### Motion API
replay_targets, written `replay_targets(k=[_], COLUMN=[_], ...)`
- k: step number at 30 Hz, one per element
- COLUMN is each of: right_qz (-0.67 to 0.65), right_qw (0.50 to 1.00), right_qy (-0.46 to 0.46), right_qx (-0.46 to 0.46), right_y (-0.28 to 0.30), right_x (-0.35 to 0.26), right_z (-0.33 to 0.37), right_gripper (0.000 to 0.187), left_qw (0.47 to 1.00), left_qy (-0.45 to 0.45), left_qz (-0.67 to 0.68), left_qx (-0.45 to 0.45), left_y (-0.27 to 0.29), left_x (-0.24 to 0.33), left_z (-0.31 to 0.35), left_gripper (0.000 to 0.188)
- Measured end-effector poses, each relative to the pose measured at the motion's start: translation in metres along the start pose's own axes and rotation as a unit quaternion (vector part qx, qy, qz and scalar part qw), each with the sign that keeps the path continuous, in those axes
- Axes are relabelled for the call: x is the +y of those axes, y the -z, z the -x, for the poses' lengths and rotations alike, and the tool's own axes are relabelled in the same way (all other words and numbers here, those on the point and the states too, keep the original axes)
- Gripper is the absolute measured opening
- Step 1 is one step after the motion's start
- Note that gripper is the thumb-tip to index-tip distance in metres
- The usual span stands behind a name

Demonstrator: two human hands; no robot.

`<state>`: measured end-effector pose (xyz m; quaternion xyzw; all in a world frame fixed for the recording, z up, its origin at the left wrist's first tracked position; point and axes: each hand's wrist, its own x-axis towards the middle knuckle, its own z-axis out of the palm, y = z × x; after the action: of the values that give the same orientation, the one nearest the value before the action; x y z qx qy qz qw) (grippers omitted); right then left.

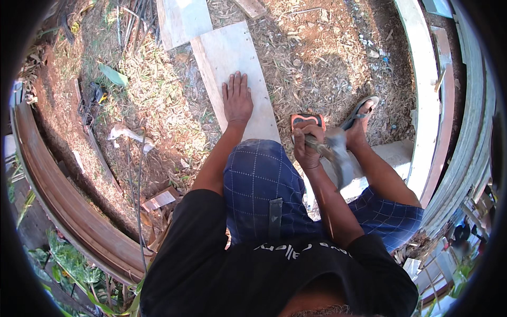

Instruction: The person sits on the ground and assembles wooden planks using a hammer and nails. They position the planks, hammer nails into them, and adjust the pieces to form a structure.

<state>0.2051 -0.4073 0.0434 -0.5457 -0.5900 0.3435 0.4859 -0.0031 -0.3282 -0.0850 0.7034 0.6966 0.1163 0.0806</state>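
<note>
My left hand (238,103) lies flat on a pale wooden board (224,46), its fingers stretched out and slightly spread. Small dark spots, perhaps nail heads, run along the board's right edge. The board's near end goes under my knee in dark blue checked shorts. To the right, my right hand (308,145) is closed around the handle of a hammer (339,158), whose head is smeared by motion. Just beyond that hand, an orange and black object (308,118) is partly covered by it; its kind is unclear.
A second pale board (185,21) meets the first at its far end. On the right stand a long white beam (422,90) and stacked grey sheets (472,105). Brown curved-looking planks (63,206) line the left. Dry leaves cover the ground, with a cable (140,185) on the left.
</note>
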Motion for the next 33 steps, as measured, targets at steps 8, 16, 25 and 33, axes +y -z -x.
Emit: replay_targets(k=[8,16,25,33], right_qz=[0.037,0.246,-0.122,0.232], right_qw=[0.975,0.935,0.991,0.918], right_qy=[-0.189,-0.161,-0.011,-0.260], right_qx=[-0.115,-0.198,-0.056,-0.187], right_y=[0.006,0.016,0.000,0.010], right_x=[-0.048,0.057,-0.069,0.047], right_z=[-0.040,0.049,-0.063,0.010], right_gripper=[0.027,0.026,0.021,0.030], left_qw=[1.000,1.000,1.000,1.000], left_qy=[0.007,0.004,0.001,0.003], left_qz=[0.000,-0.012,-0.002,-0.003], left_qx=[-0.004,-0.019,-0.007,0.001], left_y=[-0.002,-0.002,-0.004,0.000], left_x=[-0.003,0.001,-0.004,-0.006], left_z=[0.007,-0.002,0.001,-0.008], left_gripper=[0.051,0.052,0.052,0.053])
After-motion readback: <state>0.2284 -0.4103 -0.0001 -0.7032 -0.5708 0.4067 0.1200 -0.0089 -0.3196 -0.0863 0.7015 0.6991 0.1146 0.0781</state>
